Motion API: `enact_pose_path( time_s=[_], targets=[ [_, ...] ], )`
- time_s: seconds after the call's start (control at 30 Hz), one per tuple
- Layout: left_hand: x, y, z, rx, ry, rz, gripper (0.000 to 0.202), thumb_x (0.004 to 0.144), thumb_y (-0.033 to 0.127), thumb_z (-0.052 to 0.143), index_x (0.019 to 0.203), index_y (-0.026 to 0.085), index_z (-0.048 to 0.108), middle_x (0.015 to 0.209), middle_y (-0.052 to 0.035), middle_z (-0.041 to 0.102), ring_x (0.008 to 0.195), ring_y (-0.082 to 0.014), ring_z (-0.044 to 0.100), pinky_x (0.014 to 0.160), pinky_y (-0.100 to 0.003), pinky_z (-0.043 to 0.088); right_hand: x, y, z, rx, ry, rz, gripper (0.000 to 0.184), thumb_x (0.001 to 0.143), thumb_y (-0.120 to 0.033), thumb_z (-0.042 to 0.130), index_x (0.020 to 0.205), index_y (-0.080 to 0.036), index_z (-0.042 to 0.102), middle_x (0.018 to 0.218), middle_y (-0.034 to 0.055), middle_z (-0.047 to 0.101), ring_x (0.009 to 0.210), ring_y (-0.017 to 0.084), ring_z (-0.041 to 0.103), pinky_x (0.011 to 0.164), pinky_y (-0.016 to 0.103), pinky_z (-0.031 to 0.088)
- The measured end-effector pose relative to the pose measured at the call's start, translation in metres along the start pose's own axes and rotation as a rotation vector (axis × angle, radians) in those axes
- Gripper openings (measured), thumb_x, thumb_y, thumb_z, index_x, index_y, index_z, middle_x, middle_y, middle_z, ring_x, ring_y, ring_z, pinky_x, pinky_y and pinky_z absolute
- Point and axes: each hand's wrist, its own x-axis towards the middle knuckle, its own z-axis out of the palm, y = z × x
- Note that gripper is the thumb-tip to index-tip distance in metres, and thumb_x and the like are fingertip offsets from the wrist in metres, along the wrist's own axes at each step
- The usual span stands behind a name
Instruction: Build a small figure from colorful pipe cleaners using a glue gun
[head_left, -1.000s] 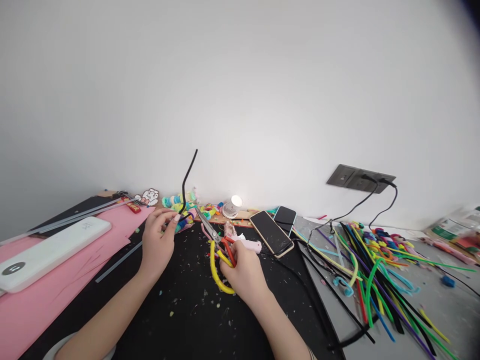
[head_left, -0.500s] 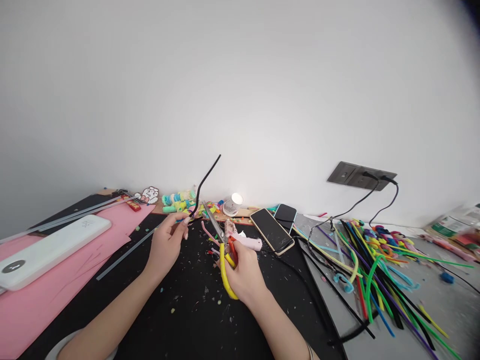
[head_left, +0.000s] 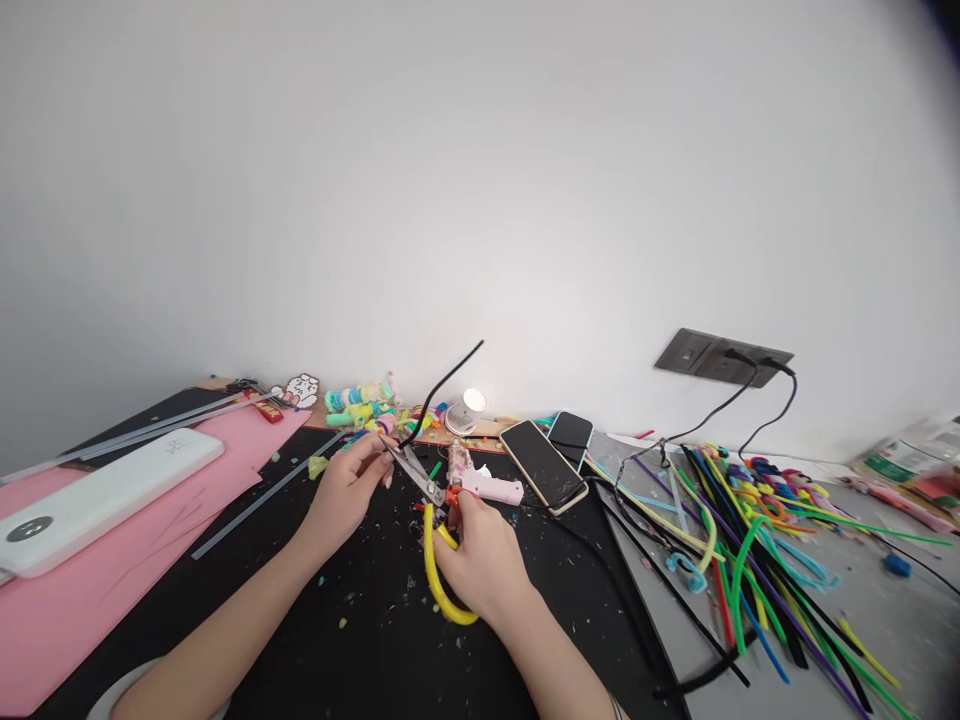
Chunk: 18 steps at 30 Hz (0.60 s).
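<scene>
My left hand (head_left: 351, 490) pinches a black pipe cleaner (head_left: 442, 385), whose free end sticks up to the right towards the wall. In my right hand (head_left: 484, 555) is a pair of scissors (head_left: 433, 575) with yellow-covered handles. The scissor blades point up and left, with their tips at the fingers of my left hand, close to the pipe cleaner's lower end; whether they touch it I cannot tell. Just beyond my right hand lies a pink glue gun (head_left: 495, 488) on the black mat (head_left: 375, 630).
Two phones (head_left: 544, 465) lie right of the glue gun, near a white paper cup (head_left: 466, 410). Many coloured pipe cleaners (head_left: 780, 570) spread over the grey surface at right. At left, a white power bank (head_left: 112, 500) rests on pink sheets (head_left: 90, 625). Cables run to a wall socket (head_left: 697, 358).
The black pipe cleaner has tilted over to the right. My left hand has shifted slightly right, and the scissor tips have swung left to meet its fingers.
</scene>
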Motion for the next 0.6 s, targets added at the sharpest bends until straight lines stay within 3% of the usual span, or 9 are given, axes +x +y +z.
enact_pose_path(
  time_s=[0.3, 0.6],
  targets=[
    [-0.0007, 0.0051, -0.0004, 0.124, -0.048, 0.017, 0.031, 0.09, 0.038, 0.045, 0.064, 0.022, 0.046, 0.058, 0.0049, 0.046, 0.057, -0.0155, 0.048, 0.061, -0.028, 0.037, 0.0013, 0.007, 0.0022, -0.004, 0.027, 0.0, 0.012, 0.077, -0.03, 0.058, 0.075, -0.02, 0.051, 0.072, 0.0008, 0.058, 0.063, 0.016, 0.052, 0.056, 0.026, 0.022],
    [0.0011, 0.004, 0.0015, 0.119, -0.08, -0.017, 0.03, 0.089, 0.042, 0.045, 0.066, 0.022, 0.048, 0.056, 0.0049, 0.047, 0.055, -0.0154, 0.047, 0.058, -0.028, 0.038, 0.0025, 0.0055, 0.0015, 0.001, 0.012, 0.077, 0.018, 0.075, -0.032, 0.06, 0.065, -0.02, 0.05, 0.06, -0.0012, 0.052, 0.054, 0.013, 0.042, 0.053, 0.026, 0.02]
  ],
)
